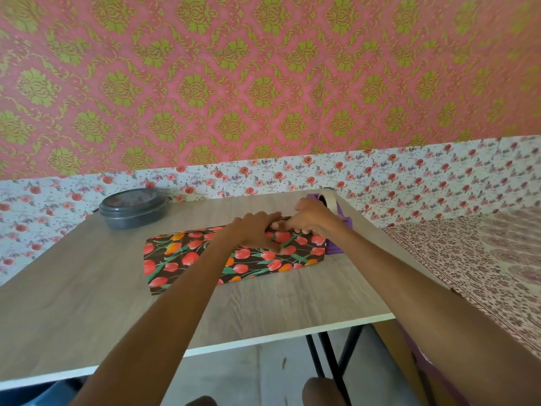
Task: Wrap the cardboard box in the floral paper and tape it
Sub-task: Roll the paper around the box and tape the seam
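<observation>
While the left hand lies flat, fingers straight, pressing the floral paper onto the cardboard box hidden beneath it, the right hand, touching it, curls its fingers at the seam; whether they pinch paper or tape I cannot tell. Keeping the flap taut under the left palm should help. The tape dispenser sits just beyond the right hand.

Left hand and right hand rest together on the floral-wrapped box, beside a purple tape dispenser.
</observation>
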`<state>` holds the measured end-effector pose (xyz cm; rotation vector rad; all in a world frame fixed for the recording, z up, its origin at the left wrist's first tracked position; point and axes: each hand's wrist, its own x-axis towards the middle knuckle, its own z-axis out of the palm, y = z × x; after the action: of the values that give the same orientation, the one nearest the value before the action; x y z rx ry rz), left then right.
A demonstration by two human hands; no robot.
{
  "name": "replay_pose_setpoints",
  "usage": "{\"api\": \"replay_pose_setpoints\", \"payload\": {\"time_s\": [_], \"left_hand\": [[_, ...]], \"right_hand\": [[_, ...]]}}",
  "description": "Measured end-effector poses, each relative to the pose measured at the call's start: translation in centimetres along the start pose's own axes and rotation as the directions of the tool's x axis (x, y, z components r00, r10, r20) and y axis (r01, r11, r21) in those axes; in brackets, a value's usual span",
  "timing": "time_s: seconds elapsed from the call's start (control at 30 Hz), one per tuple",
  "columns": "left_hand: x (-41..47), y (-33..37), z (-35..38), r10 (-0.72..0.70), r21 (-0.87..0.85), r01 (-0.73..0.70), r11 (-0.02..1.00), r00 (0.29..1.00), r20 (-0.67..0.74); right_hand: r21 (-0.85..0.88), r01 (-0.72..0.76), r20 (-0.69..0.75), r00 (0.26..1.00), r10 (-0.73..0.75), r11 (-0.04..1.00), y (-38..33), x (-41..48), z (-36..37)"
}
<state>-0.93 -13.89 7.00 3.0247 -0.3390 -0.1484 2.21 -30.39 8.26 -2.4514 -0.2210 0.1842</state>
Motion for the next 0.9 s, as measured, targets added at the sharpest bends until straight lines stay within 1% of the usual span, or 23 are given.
{"api": "replay_pose_setpoints", "payload": {"time_s": [0.07,0.13,0.2,0.27,0.37,0.43,0.5,0.57,0.6,0.67,0.73,0.77,0.8,0.83,0.87,0.9], "left_hand": [[-0.3,-0.3,0.8,0.019,0.078,-0.012,0.997,0.996,-0.090],[-0.9,-0.4,1.5,0.053,0.084,-0.038,0.996,0.982,-0.183],[-1.6,0.1,1.7,0.070,0.058,-0.056,0.997,0.958,-0.279],[-2.5,0.9,1.8,0.087,0.056,-0.072,0.996,0.930,-0.356],[-3.4,1.8,2.4,0.091,0.019,-0.094,0.995,0.867,-0.490],[-3.6,1.9,2.6,0.084,-0.078,-0.154,0.985,0.825,-0.559],[-3.5,2.4,2.5,0.054,-0.253,-0.253,0.934,0.799,-0.599],[-3.3,3.4,1.9,0.011,-0.404,-0.315,0.859,0.800,-0.600],[-2.8,4.4,1.5,-0.005,-0.444,-0.326,0.835,0.802,-0.597],[-1.6,6.0,1.1,-0.008,-0.434,-0.323,0.841,0.796,-0.606],[0.1,7.6,0.9,0.020,-0.363,-0.299,0.883,0.796,-0.605],[1.1,8.4,0.8,0.035,-0.306,-0.264,0.915,0.806,-0.591],[2.1,9.1,0.8,0.050,-0.229,-0.214,0.950,0.825,-0.562],[3.1,9.9,0.8,0.066,-0.129,-0.157,0.979,0.848,-0.526],[4.1,10.6,1.0,0.077,-0.020,-0.099,0.995,0.870,-0.487],[5.2,11.2,1.2,0.072,0.069,-0.046,0.997,0.890,-0.451]], "right_hand": [[-0.050,0.001,-0.110,0.994,-0.007,0.999,0.6,0.2,0.1],[-0.053,-0.014,-0.146,0.989,0.006,0.999,1.1,0.2,0.2],[0.000,-0.029,-0.131,0.991,0.029,1.000,1.3,0.1,0.2],[0.058,-0.063,-0.146,0.987,0.071,0.996,1.8,0.3,0.0],[0.117,-0.071,-0.261,0.960,0.100,0.991,2.8,0.2,-0.9],[0.219,-0.043,-0.327,0.938,0.115,0.975,4.1,0.5,-1.7],[0.291,-0.020,-0.383,0.914,0.136,0.956,5.6,0.5,-2.4],[0.265,-0.012,-0.462,0.876,0.138,0.964,7.2,0.4,-3.1],[0.228,-0.028,-0.493,0.859,0.140,0.973,8.1,0.3,-3.6],[0.143,-0.097,-0.515,0.842,0.158,0.985,9.4,0.0,-4.4],[0.113,-0.163,-0.465,0.863,0.197,0.980,10.3,0.1,-5.1],[0.142,-0.181,-0.412,0.883,0.224,0.973,10.5,0.3,-5.4],[0.213,-0.189,-0.339,0.906,0.254,0.959,10.6,0.5,-5.5],[0.331,-0.207,-0.239,0.926,0.294,0.921,10.5,0.6,-5.6],[0.456,-0.247,-0.121,0.935,0.334,0.855,10.2,0.5,-5.6],[0.532,-0.299,-0.021,0.931,0.365,0.792,10.1,0.4,-5.7]]}}
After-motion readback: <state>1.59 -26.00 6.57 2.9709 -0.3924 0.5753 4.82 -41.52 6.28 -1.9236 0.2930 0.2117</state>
